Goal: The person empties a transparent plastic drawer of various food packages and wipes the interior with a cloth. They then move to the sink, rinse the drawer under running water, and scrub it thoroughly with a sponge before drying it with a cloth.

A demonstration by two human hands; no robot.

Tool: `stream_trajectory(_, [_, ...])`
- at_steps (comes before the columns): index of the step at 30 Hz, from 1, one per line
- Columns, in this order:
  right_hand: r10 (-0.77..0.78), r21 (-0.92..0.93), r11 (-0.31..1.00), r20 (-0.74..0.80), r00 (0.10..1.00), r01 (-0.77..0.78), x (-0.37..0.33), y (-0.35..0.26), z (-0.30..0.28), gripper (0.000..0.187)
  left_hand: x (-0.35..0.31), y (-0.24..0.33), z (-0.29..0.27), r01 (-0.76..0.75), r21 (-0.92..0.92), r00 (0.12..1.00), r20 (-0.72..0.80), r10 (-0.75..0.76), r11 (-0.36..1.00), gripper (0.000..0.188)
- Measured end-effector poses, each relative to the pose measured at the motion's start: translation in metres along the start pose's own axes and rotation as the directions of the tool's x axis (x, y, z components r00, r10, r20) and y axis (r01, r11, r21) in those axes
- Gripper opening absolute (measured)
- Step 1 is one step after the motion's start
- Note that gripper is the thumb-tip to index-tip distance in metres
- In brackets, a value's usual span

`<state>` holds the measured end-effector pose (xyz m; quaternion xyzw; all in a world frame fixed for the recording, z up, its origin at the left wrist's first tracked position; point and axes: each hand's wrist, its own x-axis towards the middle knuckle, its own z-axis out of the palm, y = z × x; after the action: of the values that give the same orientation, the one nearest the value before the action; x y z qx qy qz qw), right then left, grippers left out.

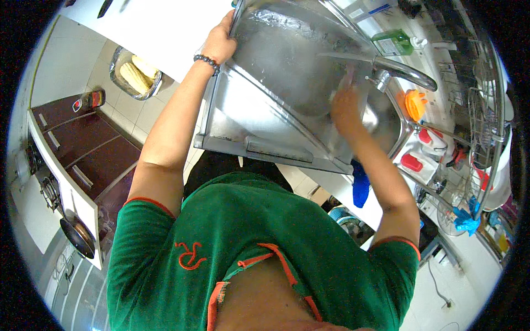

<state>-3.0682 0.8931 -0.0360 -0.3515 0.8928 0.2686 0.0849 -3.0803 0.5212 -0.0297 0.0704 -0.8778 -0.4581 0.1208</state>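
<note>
A large see-through drawer or bin with a grey frame (279, 151) lies tilted across the sink (395, 135), its inside wet. My left hand (220, 45), with a dark beaded bracelet at the wrist, grips the drawer's far left rim. My right hand (346, 110) is at the drawer's right side, below the curved metal faucet (406, 71). Motion smears its fingers, and whether they hold anything cannot be made out. A pale pinkish blur shows just beyond them.
Beside the faucet lie a green bottle (393, 43) and an orange item (415, 105). A wire dish rack (499, 110) stands at the right. Blue cloth or glove (360, 185) hangs at the counter edge. Corn (135, 77) sits in a lined container at left; a pan (77, 238) is lower left.
</note>
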Motion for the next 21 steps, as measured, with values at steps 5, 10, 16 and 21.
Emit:
stream_trajectory(5, [-0.303,0.269,0.934,0.241,0.922,0.236,-0.092,-0.022,-0.037,0.021,0.0,-0.003,0.004,-0.006,0.005,1.0,0.01,0.006,1.0,0.069])
stream_trajectory(10, [-0.254,0.317,0.941,0.427,0.868,0.119,-0.048,-0.001,-0.037,0.027,0.002,-0.001,0.0,0.019,0.047,0.998,0.051,-0.021,0.999,0.07])
stream_trajectory(16, [-0.075,-0.068,0.996,-0.279,0.957,0.058,0.009,0.041,-0.006,0.027,0.002,0.0,0.004,-0.054,0.047,0.998,0.033,0.052,0.997,0.07])
stream_trajectory(21, [-0.433,0.315,0.882,0.248,0.867,0.35,-0.067,0.009,-0.041,0.032,-0.002,-0.007,0.0,-0.018,0.038,1.0,0.015,0.018,0.999,0.07])
